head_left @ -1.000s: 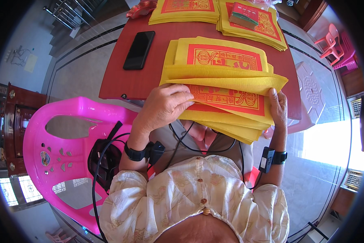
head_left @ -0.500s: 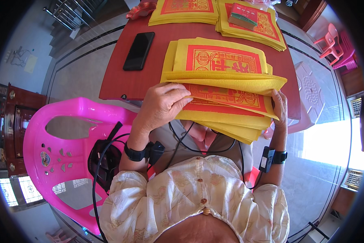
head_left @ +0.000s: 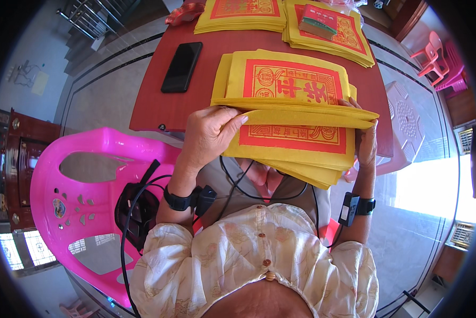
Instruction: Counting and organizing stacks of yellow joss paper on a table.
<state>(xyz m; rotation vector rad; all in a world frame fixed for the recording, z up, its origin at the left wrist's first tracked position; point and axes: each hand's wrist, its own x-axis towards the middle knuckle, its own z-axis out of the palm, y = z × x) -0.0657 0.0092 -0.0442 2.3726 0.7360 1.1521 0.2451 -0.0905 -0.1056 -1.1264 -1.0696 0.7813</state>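
My left hand (head_left: 210, 132) pinches the left end of a bundle of yellow paper sheets (head_left: 307, 115), thumb on the near side. The bundle stands raised as a narrow yellow band across the pile. At its right end my right hand (head_left: 367, 142) is closed round the sheets, some fingertips showing over the top edge and the rest partly hidden. Below the bundle lies a pile of yellow sheets printed in red (head_left: 296, 142), overhanging the table's near edge above my lap. Behind it, a matching stack (head_left: 293, 71) rests on the table.
On the red-brown table (head_left: 148, 111) lie a black phone (head_left: 181, 67), two more paper stacks (head_left: 240, 24) at the far side and a red-and-green booklet (head_left: 318, 22). A pink plastic chair (head_left: 103, 140) holding a black bag (head_left: 134, 212) stands left. A pale plastic stool (head_left: 407, 119) is right.
The printed sheet that slanted loose between my hands is now lifted up against the raised bundle. My right fingers have moved up over its edge. My left hand has shifted slightly.
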